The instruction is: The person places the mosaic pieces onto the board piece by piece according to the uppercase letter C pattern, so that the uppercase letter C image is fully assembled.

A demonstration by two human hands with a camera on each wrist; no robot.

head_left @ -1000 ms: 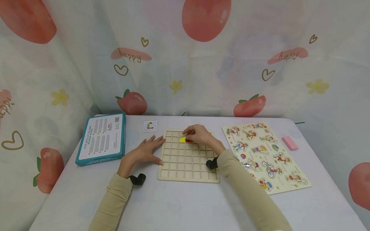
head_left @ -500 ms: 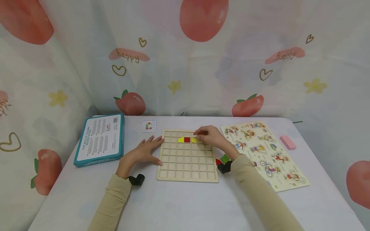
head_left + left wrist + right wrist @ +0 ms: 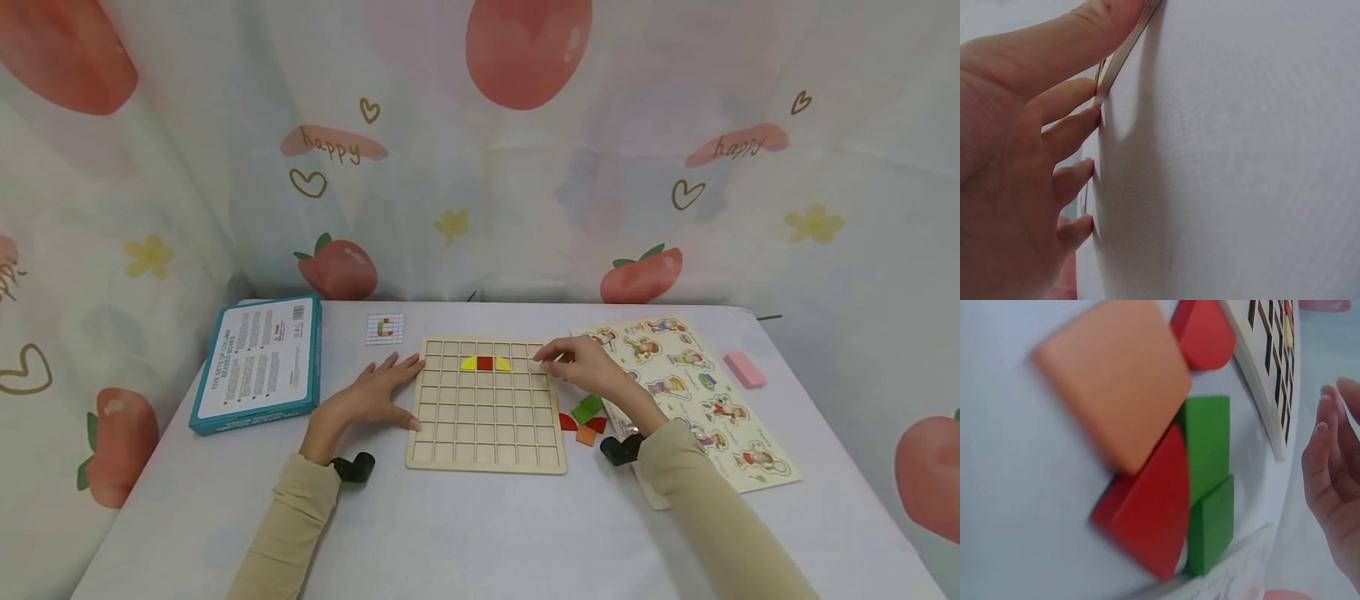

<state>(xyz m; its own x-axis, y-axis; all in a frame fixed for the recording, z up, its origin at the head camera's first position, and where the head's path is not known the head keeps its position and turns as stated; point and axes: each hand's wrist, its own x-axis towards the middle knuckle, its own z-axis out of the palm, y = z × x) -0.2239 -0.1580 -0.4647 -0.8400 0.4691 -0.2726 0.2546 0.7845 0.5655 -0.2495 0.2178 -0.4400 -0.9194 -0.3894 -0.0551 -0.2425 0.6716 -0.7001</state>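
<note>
A square wooden grid board [image 3: 486, 432] lies mid-table. Near its top, a red square tile [image 3: 485, 363] sits between two yellow quarter-round tiles [image 3: 468, 363]. My left hand [image 3: 372, 395] has its fingers spread, with thumb and fingertips touching the board's left edge. Above the upper right edge hovers my right hand [image 3: 581, 367], its fingers loosely bent and nothing seen between them. Loose pieces lie right of the board: an orange square [image 3: 1116, 381], two red quarter-rounds [image 3: 1154, 506] and two green squares [image 3: 1209, 440]. The right wrist view shows them close up.
Behind the board lies a small pattern card [image 3: 386, 329]. A teal and white box [image 3: 258, 358] is at the left. On the right, a picture puzzle board [image 3: 768, 454] lies beneath my right forearm, with a pink block [image 3: 745, 369] beside it.
My right hand has let go of the second yellow tile in the grid and moved right, uncovering the loose pieces. My left hand stays at the board's edge.
</note>
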